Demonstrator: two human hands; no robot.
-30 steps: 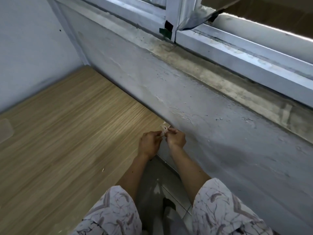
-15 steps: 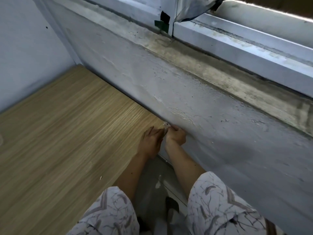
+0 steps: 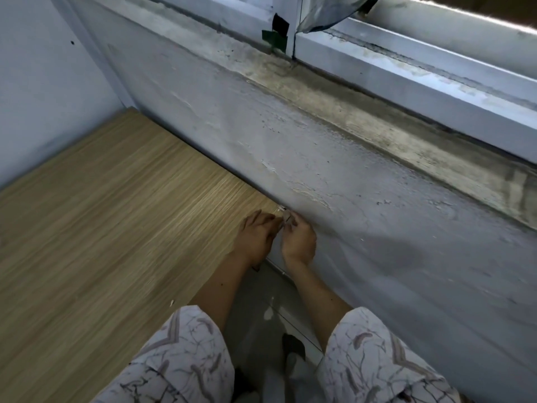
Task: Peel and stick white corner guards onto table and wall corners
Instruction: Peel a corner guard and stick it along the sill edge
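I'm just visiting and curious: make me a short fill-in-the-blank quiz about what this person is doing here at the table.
1. The left hand lies with straight fingers on the ____ table.
2. Both hands meet at the table's corner next to the grey ____.
3. The right hand pinches a small white corner ____ there.
4. Black and green tape sticks on the ____ frame above.

Missing words: wooden; wall; guard; window

Wall [image 3: 334,175] tight against table [image 3: 116,213] far edge; corner boxed in. Tabletop leftward bare, open approach.
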